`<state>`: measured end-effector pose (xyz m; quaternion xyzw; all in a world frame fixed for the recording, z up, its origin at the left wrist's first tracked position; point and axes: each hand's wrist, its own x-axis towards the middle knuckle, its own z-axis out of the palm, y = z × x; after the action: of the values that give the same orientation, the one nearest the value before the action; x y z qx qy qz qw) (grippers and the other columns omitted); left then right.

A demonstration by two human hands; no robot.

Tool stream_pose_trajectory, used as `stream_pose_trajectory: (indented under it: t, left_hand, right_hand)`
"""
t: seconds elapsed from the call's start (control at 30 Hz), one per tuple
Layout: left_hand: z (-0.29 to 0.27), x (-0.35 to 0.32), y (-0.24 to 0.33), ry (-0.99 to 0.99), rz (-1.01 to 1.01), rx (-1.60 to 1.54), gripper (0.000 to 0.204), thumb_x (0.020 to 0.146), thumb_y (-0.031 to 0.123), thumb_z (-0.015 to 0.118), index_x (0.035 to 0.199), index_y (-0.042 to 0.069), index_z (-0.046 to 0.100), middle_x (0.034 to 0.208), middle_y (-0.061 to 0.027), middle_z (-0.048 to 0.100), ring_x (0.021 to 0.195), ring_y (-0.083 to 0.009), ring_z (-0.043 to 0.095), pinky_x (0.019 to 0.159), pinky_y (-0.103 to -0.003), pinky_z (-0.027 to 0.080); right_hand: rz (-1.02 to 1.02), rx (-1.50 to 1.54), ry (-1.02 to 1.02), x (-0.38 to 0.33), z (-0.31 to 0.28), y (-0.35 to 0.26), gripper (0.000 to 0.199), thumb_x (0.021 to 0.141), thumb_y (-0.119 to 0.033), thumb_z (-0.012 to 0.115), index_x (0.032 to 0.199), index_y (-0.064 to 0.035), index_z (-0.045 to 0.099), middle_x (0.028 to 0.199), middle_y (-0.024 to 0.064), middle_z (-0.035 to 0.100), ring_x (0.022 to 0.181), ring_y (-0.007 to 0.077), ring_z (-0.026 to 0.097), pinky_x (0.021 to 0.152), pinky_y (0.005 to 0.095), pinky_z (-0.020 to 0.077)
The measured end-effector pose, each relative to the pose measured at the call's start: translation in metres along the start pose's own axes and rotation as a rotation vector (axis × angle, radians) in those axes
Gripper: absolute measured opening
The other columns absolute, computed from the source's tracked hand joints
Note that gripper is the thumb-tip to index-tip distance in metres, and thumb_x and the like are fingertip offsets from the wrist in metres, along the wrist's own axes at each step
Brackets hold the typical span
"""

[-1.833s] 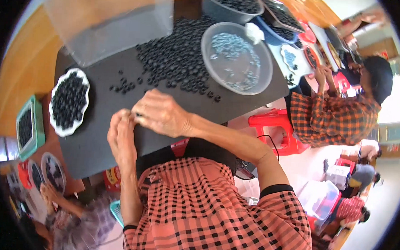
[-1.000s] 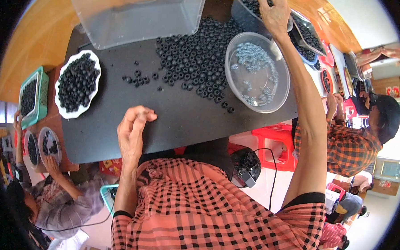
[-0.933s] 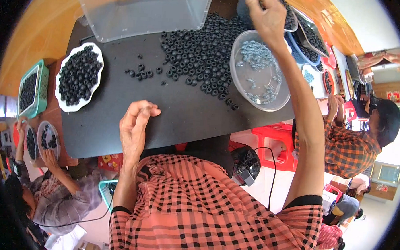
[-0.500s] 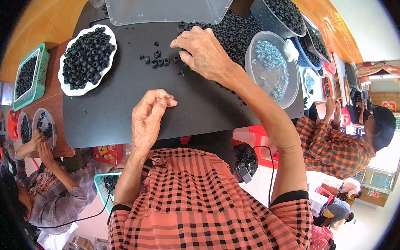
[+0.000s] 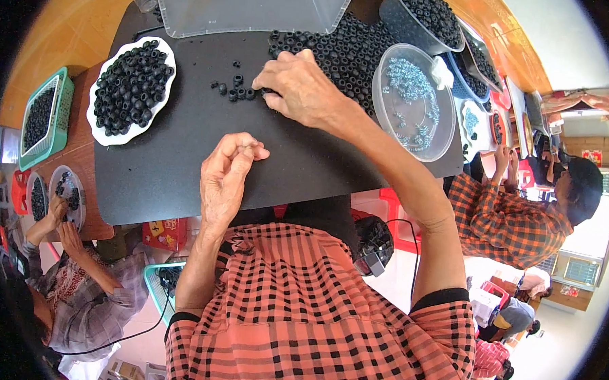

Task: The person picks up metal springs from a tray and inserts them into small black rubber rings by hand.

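Note:
My right hand reaches over the dark table with its fingers bent down. A small black ring-shaped piece shows between its thumb and forefinger. Several similar loose black pieces lie just left of those fingertips. Closer to me, my left hand hovers above the table edge, thumb and fingers pinched together; whatever may be in the pinch is too small to make out. Beyond and to the right of my right hand spreads a thick layer of black ring-shaped pieces.
A scalloped white plate heaped with black pieces stands on the left of the dark table. A clear bowl holds small bluish clear pieces at right. Behind are a clear plastic bin and a grey tub. Other people work on both sides.
My right hand has drawn slightly nearer to me and left, its fingers curling down at the loose pieces. My left hand keeps its pinch in nearly the same place.

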<state>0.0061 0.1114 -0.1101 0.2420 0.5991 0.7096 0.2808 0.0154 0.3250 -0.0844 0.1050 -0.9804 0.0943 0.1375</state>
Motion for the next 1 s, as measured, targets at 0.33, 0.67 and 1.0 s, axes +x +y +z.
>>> stream_pose_trajectory:
  t: [0.33, 0.67, 1.0]
  left_hand:
    - [-0.005, 0.008, -0.006, 0.069, -0.036, -0.295, 0.017, 0.097, 0.013, 0.051, 0.1, 0.0, 0.06, 0.088, -0.0082, 0.065, 0.083, -0.0129, 0.061, 0.082, -0.029, 0.05]
    - [-0.003, 0.024, 0.002, 0.052, -0.057, -0.263, 0.019, 0.094, 0.014, 0.057, 0.105, -0.001, 0.061, 0.095, -0.0048, 0.063, 0.089, -0.0122, 0.06, 0.084, -0.029, 0.05]
    - [-0.006, 0.024, -0.009, -0.107, -0.17, -0.642, 0.022, 0.093, 0.005, 0.053, 0.111, -0.005, 0.058, 0.102, -0.0136, 0.064, 0.097, -0.0214, 0.063, 0.088, -0.035, 0.052]
  right_hand:
    - [0.042, 0.307, 0.132, -0.008, -0.012, -0.034, 0.035, 0.07, -0.007, 0.065, 0.104, -0.0091, 0.063, 0.093, 0.0042, 0.063, 0.088, 0.0225, 0.06, 0.082, 0.0389, 0.0401]
    - [-0.037, 0.374, 0.21, -0.023, -0.017, -0.064, 0.037, 0.07, -0.002, 0.067, 0.106, -0.0049, 0.06, 0.09, 0.0072, 0.062, 0.084, 0.0244, 0.062, 0.077, 0.036, 0.0462]
    - [0.146, 0.582, 0.484, -0.049, 0.0, -0.058, 0.023, 0.073, 0.001, 0.07, 0.096, -0.002, 0.065, 0.094, 0.0078, 0.064, 0.085, 0.0188, 0.062, 0.074, 0.03, 0.0506]
